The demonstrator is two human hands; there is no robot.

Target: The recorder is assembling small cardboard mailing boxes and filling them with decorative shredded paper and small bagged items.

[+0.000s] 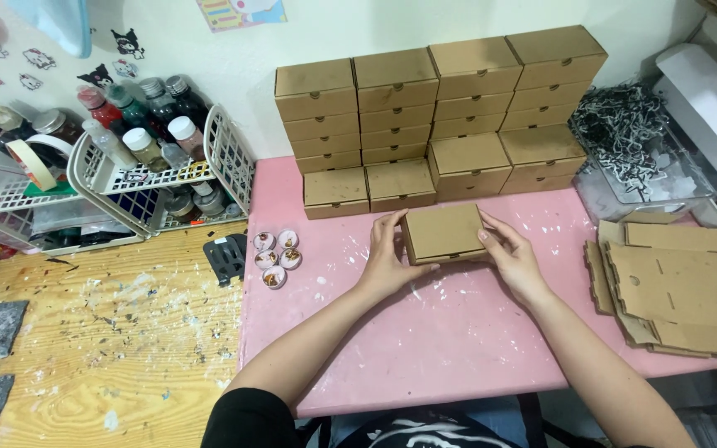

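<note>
Small closed brown cardboard box (444, 233) sits on the pink paint-flecked table (425, 332), roughly mid-table, just in front of the stacked boxes. Left hand (388, 264) grips the box's left end, fingers curled over its top edge, thumb at the near side. Right hand (512, 259) clasps the right end, fingers laid along the side and top. Both hands touch the box; box bottom appears to rest on the table.

Behind the box, against the white wall: rows of identical closed brown cardboard boxes (437, 108), stacked several high, the nearest low ones just beyond the held box, barely apart from it. These block the way further back.

Left of the box, on the pink surface: cluster of five small round lidded tins (276, 257), near the left hand but apart. Beside them, a black plastic stand (227, 258) on the table's left edge.

Far left of the box: white plastic mesh baskets (159, 178) packed with paint bottles (139, 124), on a speckled wooden tabletop (101, 332).

Right of the box: pile of flat unfolded brown cardboard blanks (682, 286), well apart from the right hand. Behind that, a clear plastic tub (624, 195) of tangled black-and-white shredded filler (620, 124).
</note>
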